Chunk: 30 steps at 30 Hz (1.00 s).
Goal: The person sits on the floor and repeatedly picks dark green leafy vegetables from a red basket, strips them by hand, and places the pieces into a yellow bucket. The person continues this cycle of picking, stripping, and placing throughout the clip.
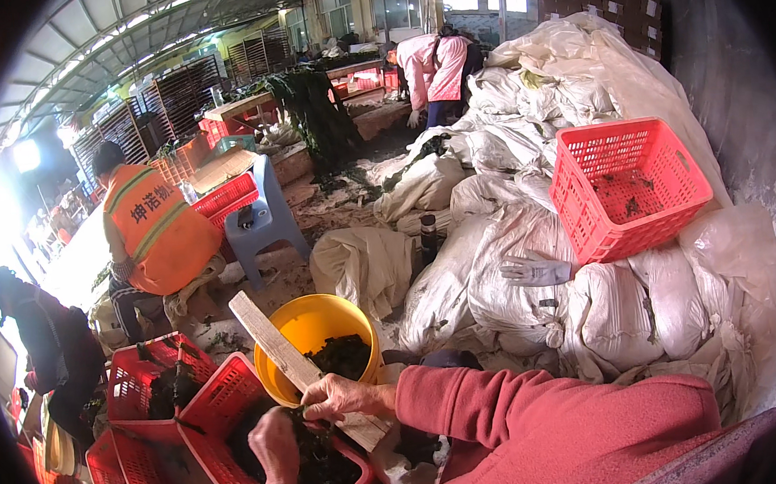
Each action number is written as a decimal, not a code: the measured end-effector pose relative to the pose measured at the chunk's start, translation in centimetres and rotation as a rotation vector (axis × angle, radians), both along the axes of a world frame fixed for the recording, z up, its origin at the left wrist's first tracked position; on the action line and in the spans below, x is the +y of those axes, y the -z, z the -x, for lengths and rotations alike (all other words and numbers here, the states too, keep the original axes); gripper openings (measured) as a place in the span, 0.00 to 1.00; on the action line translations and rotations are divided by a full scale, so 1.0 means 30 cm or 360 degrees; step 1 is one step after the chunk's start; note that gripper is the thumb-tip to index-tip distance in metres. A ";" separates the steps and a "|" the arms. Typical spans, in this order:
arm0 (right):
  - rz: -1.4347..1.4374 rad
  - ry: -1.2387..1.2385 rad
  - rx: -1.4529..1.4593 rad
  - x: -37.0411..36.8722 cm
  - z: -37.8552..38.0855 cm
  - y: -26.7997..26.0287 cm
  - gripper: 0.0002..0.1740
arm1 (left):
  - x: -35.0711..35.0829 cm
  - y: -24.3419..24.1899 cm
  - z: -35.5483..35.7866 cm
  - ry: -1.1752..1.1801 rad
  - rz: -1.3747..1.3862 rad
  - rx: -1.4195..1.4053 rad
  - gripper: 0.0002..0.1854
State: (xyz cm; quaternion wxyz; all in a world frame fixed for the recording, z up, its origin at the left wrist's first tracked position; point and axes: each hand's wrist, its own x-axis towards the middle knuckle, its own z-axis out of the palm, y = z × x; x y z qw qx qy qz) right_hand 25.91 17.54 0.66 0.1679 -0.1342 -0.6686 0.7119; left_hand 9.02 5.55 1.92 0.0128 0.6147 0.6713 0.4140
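My right hand point(346, 398) rests over a wooden board point(280, 347), its fingertips pinched on a piece of dark green seaweed point(317, 411). Close to its left is my left hand point(275, 449), curled and blurred beside the hanging seaweed; its grip cannot be made out. Both are above a red plastic crate point(203, 450) with more dark seaweed in it. The board lies slanted across a yellow bucket point(325, 307), which holds a clump of seaweed point(343, 357).
More red crates point(128, 388) stand left. White woven sacks point(516, 246) are heaped right, bearing a glove point(536, 271) and a red crate point(627, 185). A person in an orange vest point(157, 224), one in dark clothes point(55, 353) and one bending in pink point(433, 70) are nearby. A blue plastic chair point(266, 217) stands ahead.
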 end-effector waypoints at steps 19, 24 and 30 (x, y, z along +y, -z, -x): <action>0.0975 0.0904 0.0438 0.090 -0.016 0.048 0.05 | 0.091 0.079 -0.124 0.0145 0.0460 -0.0982 0.10; 0.1020 0.1097 0.0350 0.166 -0.036 0.080 0.05 | 0.150 0.108 -0.067 0.0101 0.0268 -0.0900 0.09; 0.0974 0.1232 0.0296 0.268 0.001 0.145 0.07 | 0.248 0.182 -0.053 -0.0014 0.0293 -0.0909 0.11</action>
